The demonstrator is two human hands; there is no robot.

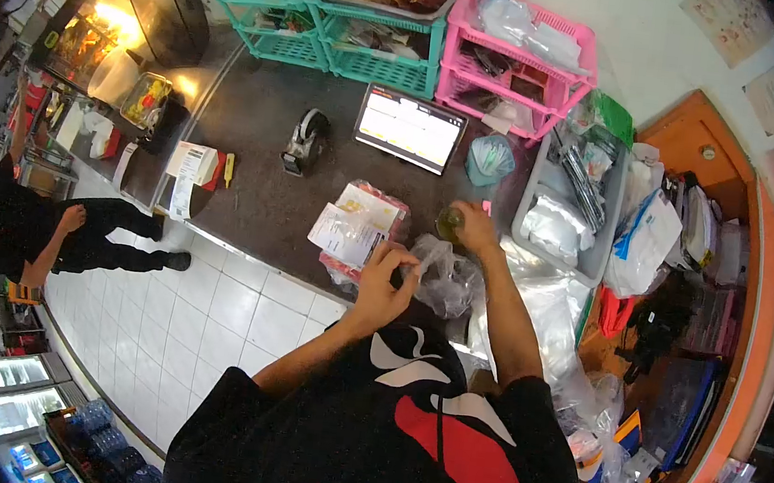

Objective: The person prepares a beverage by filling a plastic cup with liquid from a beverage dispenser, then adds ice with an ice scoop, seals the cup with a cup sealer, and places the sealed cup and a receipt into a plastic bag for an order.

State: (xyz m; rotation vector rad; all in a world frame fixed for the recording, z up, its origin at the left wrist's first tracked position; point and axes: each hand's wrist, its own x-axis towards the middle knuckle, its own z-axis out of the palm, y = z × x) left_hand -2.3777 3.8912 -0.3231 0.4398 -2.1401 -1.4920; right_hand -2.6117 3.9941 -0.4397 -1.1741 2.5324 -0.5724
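My right hand (pixel 477 228) is closed on a small round, greenish, see-through thing (pixel 449 222), which looks like a tape roll. My left hand (pixel 386 285) has its fingers drawn together in a pinch; whatever lies between the tips is too small to make out. Just right of it, a crumpled clear plastic bag (pixel 444 278) rests near the counter's front edge. Beyond the left hand lies a red-edged packet (pixel 393 206) in clear wrapping, with a printed paper slip (pixel 347 235) on top.
A tablet (pixel 410 129), a black handheld device (pixel 304 141) and a blue cup (pixel 491 160) stand on the dark counter (pixel 250 194). Teal racks (pixel 377 69) and a pink rack (pixel 520 48) line the back. A grey bin (pixel 611 223) of packaging sits right. Another person (pixel 25 227) stands left.
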